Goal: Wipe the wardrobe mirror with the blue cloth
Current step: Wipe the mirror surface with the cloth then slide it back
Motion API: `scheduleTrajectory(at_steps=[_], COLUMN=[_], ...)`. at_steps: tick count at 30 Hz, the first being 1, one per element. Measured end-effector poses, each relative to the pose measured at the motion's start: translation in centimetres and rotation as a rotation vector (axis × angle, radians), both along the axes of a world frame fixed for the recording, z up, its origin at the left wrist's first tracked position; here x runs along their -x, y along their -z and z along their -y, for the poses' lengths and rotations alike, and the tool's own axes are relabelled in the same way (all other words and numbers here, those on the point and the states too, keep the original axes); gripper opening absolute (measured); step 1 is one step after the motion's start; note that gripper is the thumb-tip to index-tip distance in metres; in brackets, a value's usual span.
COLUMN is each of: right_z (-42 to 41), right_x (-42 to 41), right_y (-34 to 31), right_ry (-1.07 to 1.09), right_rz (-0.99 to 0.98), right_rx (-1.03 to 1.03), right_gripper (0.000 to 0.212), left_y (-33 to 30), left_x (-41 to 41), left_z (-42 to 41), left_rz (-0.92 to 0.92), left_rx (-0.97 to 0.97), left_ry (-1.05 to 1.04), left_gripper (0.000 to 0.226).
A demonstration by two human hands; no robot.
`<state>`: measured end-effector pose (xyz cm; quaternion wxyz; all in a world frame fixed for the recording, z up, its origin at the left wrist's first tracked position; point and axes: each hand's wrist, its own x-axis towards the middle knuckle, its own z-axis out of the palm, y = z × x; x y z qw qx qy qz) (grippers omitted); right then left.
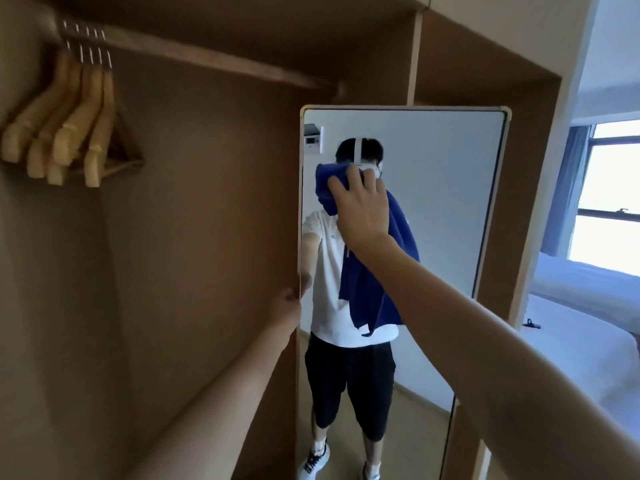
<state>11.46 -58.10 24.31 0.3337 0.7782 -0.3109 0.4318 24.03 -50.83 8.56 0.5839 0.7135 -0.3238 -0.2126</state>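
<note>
The blue cloth (360,299) hangs against the upper middle of the wardrobe mirror (446,202), pressed there by the right hand (362,206) with its fingers spread. The left hand (287,306) grips the mirror's left edge. Wooden hangers (69,133) hang upper left.

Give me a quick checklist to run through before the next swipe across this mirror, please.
1. Contact of the blue cloth with the glass: ok, the right hand presses it on the upper part of the mirror.
2. Mirror steadied: ok, the left hand grips its left edge.
3. Cloth gathered: not ok, a long part hangs loose below the hand.
4. Glass beside the hand free of obstacles: ok.
5. Streaks left on the glass: cannot tell.
</note>
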Motion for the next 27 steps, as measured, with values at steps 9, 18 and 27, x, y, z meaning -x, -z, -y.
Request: scheduleTrajectory(at_steps=[9,18,27], right_z=[3.8,5.4,4.2], right_x=[7.5,12.3,11.5], right_y=[-3.7,5.5,13.6], right_ry=[0.093,0.077,0.052], right_rz=[0.112,0.419,0.261], right_rx=[0.044,-0.198,-0.395], right_gripper=[0.048,0.052,0.058], left_y=[0.4,1.2,2.7], left_x=[0.6,0.8,1.1], left_z=[1.4,1.6,0.4], left_rz=[0.076,0.063,0.168], left_rx=[0.042,0.051,0.019], left_ry=[-0.052,-0.119,-0.077], left_gripper=[0.037,0.029,0.014])
